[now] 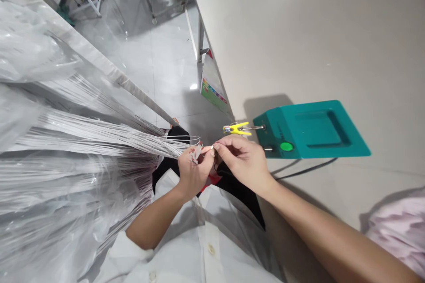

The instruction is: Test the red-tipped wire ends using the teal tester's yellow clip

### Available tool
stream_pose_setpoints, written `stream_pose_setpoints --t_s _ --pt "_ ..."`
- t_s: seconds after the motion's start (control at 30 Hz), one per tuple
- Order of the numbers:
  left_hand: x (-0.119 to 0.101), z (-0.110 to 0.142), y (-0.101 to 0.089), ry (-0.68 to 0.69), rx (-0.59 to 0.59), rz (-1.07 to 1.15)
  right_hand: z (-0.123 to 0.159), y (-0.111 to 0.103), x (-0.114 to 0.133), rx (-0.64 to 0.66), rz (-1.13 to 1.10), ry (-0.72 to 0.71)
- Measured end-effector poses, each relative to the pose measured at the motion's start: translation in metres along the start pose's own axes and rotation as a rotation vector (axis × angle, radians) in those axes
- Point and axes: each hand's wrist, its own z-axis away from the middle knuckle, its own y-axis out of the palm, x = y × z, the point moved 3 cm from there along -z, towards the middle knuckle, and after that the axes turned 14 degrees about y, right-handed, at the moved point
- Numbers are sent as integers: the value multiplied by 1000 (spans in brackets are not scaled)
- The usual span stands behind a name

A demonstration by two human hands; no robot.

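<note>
Small white piece (212, 147) pinched between both hands

The left hand (192, 172) and right hand (245, 161) meet fingertip to fingertip on it. Long thin white wires (122, 135) reach the left hand from the left; whether it grips them, I cannot tell. Right of the hands, a teal metal tester-like box (318, 128) with a yellow clip (239, 128) sits on the pale desk (299, 44).

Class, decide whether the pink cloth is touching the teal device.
Apart: the head view shows tabletop between the pink cloth and the teal device.

Long pale wires (133, 135), loosely bundled, ends splayed; small white piece (212, 147) just beyond ends.
</note>
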Motion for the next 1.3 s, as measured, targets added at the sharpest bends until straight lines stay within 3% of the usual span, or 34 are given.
stream_pose_setpoints --t_s 0.17,0.33,0.53,0.73,0.8,0.93,1.1,1.2,1.3 --pt "0 -2 -5 -20 25 130 1 -2 2 -30 111 -148" --pt "1 -3 -10 -55 2 165 2 -5 0 -65 39 -116" --pt "-1 -3 -6 23 116 169 4 -2 4 -35 90 -298" --pt "3 0 -5 59 99 156 8 0 10 -95 454 -519" --pt "6 2 -5 83 71 123 9 0 12 -94 567 -529" --pt "11 7 -6 166 18 1 5 -2 12 13 512 -293" --pt "11 11 -7 338 24 -98 -5 -4 4 400 -23 264" --pt "12 11 -7 249 45 21 -4 3 -2 642 -448 616" --pt "10 9 -5 45 56 197 -4 6 -7 671 -536 717"
